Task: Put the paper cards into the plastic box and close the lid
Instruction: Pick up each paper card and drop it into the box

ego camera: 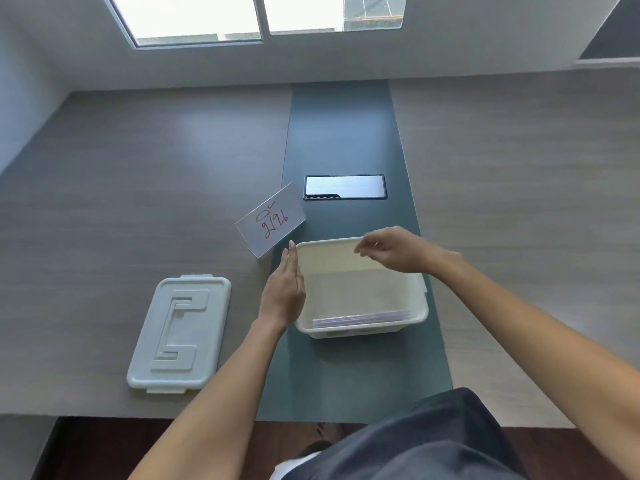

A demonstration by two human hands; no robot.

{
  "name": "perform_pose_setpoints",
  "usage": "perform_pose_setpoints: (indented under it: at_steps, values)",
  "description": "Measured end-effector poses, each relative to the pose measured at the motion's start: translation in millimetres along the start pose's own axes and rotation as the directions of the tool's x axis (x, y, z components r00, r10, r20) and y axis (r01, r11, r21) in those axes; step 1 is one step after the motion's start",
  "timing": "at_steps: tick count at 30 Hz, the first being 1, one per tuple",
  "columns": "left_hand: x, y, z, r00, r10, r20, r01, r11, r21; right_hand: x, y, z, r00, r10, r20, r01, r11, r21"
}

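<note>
A white plastic box [414, 318] stands open on the dark green strip of the table. Paper cards [360, 319] stand on edge inside it against the near wall. My left hand [282, 292] lies flat against the box's left wall, fingers straight and together. My right hand [393, 251] hovers over the far rim, fingers loosely curled and holding nothing. The pale lid [180, 332] lies flat on the table, left of the box. Another white card with red writing [272, 221] lies just beyond the box's far left corner.
A black cable hatch [345, 187] is set into the green strip behind the box. The wooden table [138, 168] spreads to both sides, with its near edge by my body. A wall with a window [256, 15] rises at the back.
</note>
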State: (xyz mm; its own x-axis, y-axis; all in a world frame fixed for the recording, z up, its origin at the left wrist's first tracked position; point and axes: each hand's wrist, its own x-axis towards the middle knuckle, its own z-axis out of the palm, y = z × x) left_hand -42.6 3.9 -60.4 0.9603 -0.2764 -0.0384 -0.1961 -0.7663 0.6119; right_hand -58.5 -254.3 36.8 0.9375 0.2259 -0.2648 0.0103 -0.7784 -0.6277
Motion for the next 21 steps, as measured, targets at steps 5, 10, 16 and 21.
perform_pose_setpoints:
  at_steps: [5,10,16,21]
  values:
    - [-7,0,-4,0.999,-0.032,-0.024,0.032,0.999,0.0,63,-9,7,0.991,-0.088,-0.102,0.076,0.99,-0.12]
    - [-19,-3,-3,0.996,-0.058,-0.066,0.058,0.998,-0.007,114,-25,6,0.994,-0.098,-0.056,0.083,0.968,-0.235]
    - [-25,-4,-1,0.992,-0.078,-0.103,0.077,0.997,-0.013,170,-34,10,0.991,-0.132,0.001,0.118,0.883,-0.454]
    - [-30,-2,-3,0.986,-0.107,-0.124,0.103,0.994,-0.04,210,-39,16,0.986,-0.155,0.057,0.161,0.825,-0.543]
